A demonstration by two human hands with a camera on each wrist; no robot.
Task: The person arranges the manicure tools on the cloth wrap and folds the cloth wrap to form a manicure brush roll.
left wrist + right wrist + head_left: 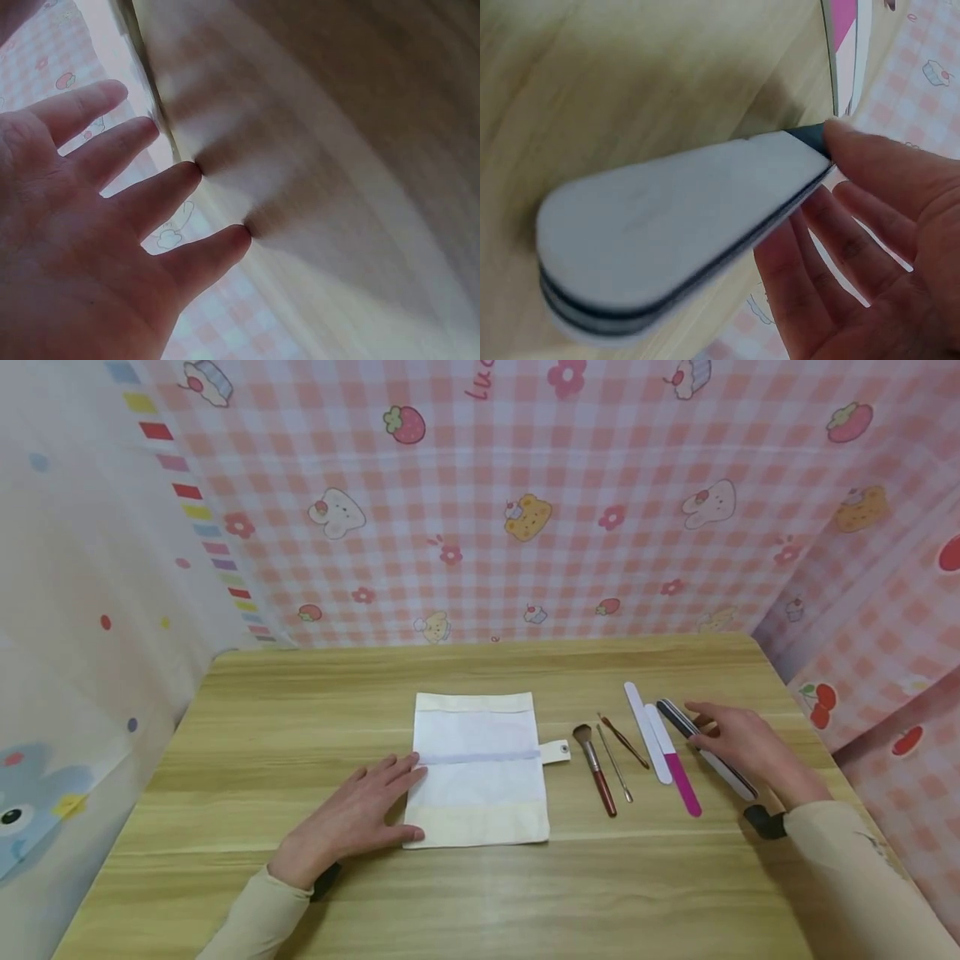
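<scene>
An unfolded cream-and-white fabric pouch (476, 785) lies flat on the table, its snap tab (556, 752) pointing right. My left hand (352, 814) rests at the pouch's left edge, fingers spread and fairly straight; in the left wrist view, two fingertips of that hand (105, 217) meet the wood. On the right, my right hand (742, 743) pinches a thick black-and-white nail buffer (723, 768) between thumb and fingers. The right wrist view shows the rounded white end of the buffer (667, 217) close up, with the thumb on its dark section. Whether it is lifted, I cannot tell.
Between pouch and buffer lie a makeup brush (597, 772), a thin metal cuticle pusher (617, 764), a slim brown tool (624, 741), a white nail file (648, 735) and a white-and-pink nail file (678, 777). Patterned curtains (480, 527) stand behind the wooden table (480, 902).
</scene>
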